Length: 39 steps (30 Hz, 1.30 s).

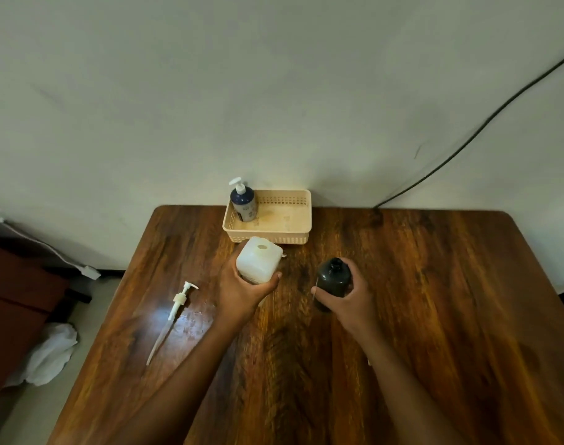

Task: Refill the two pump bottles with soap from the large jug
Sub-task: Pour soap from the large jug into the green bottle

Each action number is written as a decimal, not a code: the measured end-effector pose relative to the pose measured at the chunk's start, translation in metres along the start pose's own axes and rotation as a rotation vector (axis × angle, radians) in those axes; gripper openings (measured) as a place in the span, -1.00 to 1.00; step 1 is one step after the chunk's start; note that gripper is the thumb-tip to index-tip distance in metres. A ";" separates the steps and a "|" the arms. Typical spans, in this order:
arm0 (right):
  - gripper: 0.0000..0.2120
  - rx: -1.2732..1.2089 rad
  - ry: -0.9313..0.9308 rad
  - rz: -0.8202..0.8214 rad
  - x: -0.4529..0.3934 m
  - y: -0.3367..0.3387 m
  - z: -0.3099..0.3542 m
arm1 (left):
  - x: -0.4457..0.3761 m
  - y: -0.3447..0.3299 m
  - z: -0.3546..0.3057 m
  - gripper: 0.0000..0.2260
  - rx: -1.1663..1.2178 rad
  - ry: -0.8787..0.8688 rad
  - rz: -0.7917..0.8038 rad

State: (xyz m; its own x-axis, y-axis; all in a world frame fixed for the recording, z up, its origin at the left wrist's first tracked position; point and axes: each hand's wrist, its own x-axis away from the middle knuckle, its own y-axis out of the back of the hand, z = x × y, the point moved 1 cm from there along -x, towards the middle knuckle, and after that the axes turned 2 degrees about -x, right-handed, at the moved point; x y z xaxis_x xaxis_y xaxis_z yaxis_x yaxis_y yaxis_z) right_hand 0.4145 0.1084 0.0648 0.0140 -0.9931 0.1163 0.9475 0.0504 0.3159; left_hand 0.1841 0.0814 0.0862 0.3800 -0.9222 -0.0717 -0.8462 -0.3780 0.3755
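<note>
A white square jug (258, 258) stands upright on the wooden table (434, 300), its round mouth uncovered. My left hand (242, 292) grips its near side. To its right my right hand (346, 298) holds a dark bottle (333, 277) upright, its neck bare with no pump on it. A white pump head with its long tube (174, 311) lies flat on the table to the left. A second dark blue pump bottle (244, 203), pump fitted, stands in the left end of a beige basket (293, 234) by the wall.
A black cable (467, 139) runs down the wall to the table's back edge at the right. Left of the table, a white crumpled cloth (51, 354) lies on the floor beside dark red furniture (14, 300).
</note>
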 end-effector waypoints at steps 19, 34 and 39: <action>-0.37 -0.090 0.400 -0.044 -0.025 0.031 0.235 | -0.076 0.098 -0.219 -0.24 -0.282 -0.499 -0.019; -0.40 -0.094 0.437 -0.073 -0.011 0.043 0.293 | -0.081 0.123 -0.302 -0.22 -0.614 -0.694 -0.028; -0.37 -0.088 0.406 -0.076 -0.012 0.046 0.294 | -0.077 0.123 -0.310 -0.17 -0.677 -0.713 -0.026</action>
State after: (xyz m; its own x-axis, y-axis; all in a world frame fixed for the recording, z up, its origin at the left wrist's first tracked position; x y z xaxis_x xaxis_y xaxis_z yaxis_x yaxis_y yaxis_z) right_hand 0.3644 0.1534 0.3550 0.0515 -0.9556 -0.2902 0.9741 -0.0160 0.2257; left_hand 0.1660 0.1314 0.4242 -0.1075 -0.8317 -0.5447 -0.3636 -0.4771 0.8001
